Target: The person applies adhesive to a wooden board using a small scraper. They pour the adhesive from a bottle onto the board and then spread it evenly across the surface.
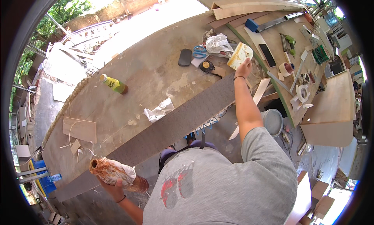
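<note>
My left hand [113, 190] is closed around a bottle [124, 173] wrapped in whitish, stained material, with brown residue around its open mouth. The bottle lies tilted over the near left end of a long, dark brown strip [175, 122]. At the strip's far right end, my right hand [244, 69] grips a flat, whitish spreader-like piece [240, 55] smeared with yellow-brown residue. Close to that hand are a black tape measure [207, 66], blue-handled scissors [200, 51] and a crumpled white cloth [218, 44].
The strip lies along the near edge of a worn worktable [148, 69]. On it are a yellow-green bottle [113, 84], crumpled white paper [159, 110] and a thin wood piece [80, 129]. A phone [267, 55] and tape roll [302, 93] lie right; a bucket [272, 123] stands below.
</note>
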The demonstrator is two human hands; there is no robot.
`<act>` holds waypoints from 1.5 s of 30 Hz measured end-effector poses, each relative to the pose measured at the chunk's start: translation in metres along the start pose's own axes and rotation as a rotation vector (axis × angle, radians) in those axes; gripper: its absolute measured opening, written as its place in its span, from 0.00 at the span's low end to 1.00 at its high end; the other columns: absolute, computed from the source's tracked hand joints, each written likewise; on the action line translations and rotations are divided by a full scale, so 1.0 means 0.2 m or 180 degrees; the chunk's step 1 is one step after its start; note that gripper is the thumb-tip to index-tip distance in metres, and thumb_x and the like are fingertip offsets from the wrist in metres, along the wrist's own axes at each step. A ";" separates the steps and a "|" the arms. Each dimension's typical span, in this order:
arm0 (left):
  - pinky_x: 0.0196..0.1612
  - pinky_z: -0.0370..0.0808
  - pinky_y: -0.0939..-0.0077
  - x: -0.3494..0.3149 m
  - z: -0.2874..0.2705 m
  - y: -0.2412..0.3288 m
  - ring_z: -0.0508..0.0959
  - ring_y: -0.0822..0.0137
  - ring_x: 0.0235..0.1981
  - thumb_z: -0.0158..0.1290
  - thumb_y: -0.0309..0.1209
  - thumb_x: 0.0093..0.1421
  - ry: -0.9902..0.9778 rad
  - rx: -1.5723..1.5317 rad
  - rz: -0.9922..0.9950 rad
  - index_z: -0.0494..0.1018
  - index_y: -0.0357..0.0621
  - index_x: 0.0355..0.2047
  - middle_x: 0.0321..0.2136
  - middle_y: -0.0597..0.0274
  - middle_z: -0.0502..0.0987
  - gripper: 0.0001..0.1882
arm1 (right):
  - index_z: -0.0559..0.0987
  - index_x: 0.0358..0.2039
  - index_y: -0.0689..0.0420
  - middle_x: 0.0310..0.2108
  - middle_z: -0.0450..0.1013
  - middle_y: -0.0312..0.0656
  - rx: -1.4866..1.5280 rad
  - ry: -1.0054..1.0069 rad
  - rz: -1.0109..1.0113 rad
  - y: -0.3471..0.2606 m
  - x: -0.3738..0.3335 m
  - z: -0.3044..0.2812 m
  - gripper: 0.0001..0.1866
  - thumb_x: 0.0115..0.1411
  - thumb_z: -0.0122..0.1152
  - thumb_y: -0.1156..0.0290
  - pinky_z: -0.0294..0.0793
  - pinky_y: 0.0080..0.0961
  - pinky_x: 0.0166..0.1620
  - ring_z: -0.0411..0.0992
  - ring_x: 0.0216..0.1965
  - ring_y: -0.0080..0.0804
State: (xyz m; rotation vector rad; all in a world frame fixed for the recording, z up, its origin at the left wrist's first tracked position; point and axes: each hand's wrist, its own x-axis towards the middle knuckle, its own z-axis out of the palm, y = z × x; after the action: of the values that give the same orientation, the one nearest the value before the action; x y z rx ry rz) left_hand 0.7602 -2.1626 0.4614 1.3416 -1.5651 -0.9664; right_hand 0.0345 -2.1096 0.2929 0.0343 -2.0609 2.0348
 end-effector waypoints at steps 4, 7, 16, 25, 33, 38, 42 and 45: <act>0.66 0.60 0.60 -0.04 -0.05 -0.02 0.62 0.55 0.65 0.71 0.62 0.36 0.0182 0.0018 -0.0105 0.43 0.30 0.69 0.65 0.47 0.58 0.73 | 0.77 0.44 0.72 0.40 0.78 0.55 0.0647 0.0194 0.0497 -0.01 0.06 0.08 0.28 0.69 0.42 0.56 0.74 0.36 0.44 0.78 0.40 0.45; 0.65 0.60 0.60 -0.08 -0.09 0.00 0.62 0.55 0.64 0.70 0.63 0.36 0.0305 0.0212 -0.0070 0.44 0.30 0.69 0.64 0.47 0.58 0.73 | 0.73 0.54 0.69 0.49 0.76 0.49 0.0013 0.0249 0.0872 -0.07 0.05 0.11 0.28 0.70 0.42 0.56 0.75 0.32 0.48 0.76 0.44 0.40; 0.63 0.63 0.62 -0.01 -0.01 0.11 0.65 0.57 0.62 0.70 0.62 0.37 0.0235 0.0351 0.0006 0.48 0.31 0.68 0.62 0.49 0.61 0.70 | 0.68 0.61 0.61 0.59 0.69 0.42 0.2152 -0.0524 0.1476 -0.21 0.27 0.18 0.31 0.71 0.39 0.48 0.65 0.35 0.61 0.69 0.57 0.43; 0.59 0.69 0.65 0.02 0.09 0.13 0.69 0.59 0.58 0.74 0.56 0.35 0.0123 -0.0183 0.0045 0.47 0.35 0.67 0.59 0.53 0.64 0.68 | 0.65 0.61 0.66 0.59 0.67 0.48 0.1288 -0.1018 0.1071 -0.31 -0.54 0.30 0.28 0.72 0.42 0.55 0.70 0.34 0.58 0.70 0.57 0.40; 0.55 0.72 0.68 -0.03 0.12 0.23 0.74 0.64 0.52 0.74 0.52 0.36 0.0212 -0.0230 0.0186 0.57 0.35 0.61 0.52 0.55 0.71 0.59 | 0.66 0.61 0.62 0.56 0.70 0.48 0.1663 -0.2160 0.1544 -0.48 -0.59 0.49 0.27 0.71 0.45 0.55 0.74 0.40 0.54 0.73 0.51 0.39; 0.55 0.72 0.68 -0.08 0.10 0.21 0.74 0.63 0.52 0.74 0.52 0.37 0.0360 -0.0199 0.0119 0.57 0.35 0.61 0.52 0.55 0.71 0.58 | 0.65 0.62 0.60 0.58 0.69 0.48 0.0964 -0.4367 0.3024 -0.47 -1.02 0.27 0.29 0.71 0.44 0.51 0.74 0.44 0.57 0.72 0.56 0.41; 0.56 0.72 0.67 -0.11 0.11 0.19 0.74 0.62 0.53 0.74 0.52 0.37 0.0443 -0.0371 0.0185 0.56 0.35 0.62 0.53 0.54 0.70 0.59 | 0.66 0.61 0.59 0.58 0.69 0.48 0.0571 -0.5018 0.4048 -0.48 -1.24 0.23 0.29 0.72 0.41 0.50 0.73 0.44 0.58 0.70 0.59 0.43; 0.56 0.72 0.67 -0.11 0.10 0.16 0.73 0.62 0.54 0.74 0.53 0.38 0.0402 -0.0334 0.0155 0.56 0.34 0.62 0.54 0.54 0.70 0.59 | 0.64 0.61 0.62 0.53 0.71 0.49 0.0335 -0.5029 0.3993 -0.43 -1.32 0.29 0.29 0.71 0.45 0.52 0.79 0.39 0.52 0.73 0.55 0.40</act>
State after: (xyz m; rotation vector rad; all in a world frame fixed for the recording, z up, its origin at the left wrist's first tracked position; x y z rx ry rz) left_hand 0.7320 -2.1350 0.4814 1.2613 -1.4260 -0.9036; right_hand 0.2968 -2.2101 0.3276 0.7835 -3.3164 3.5193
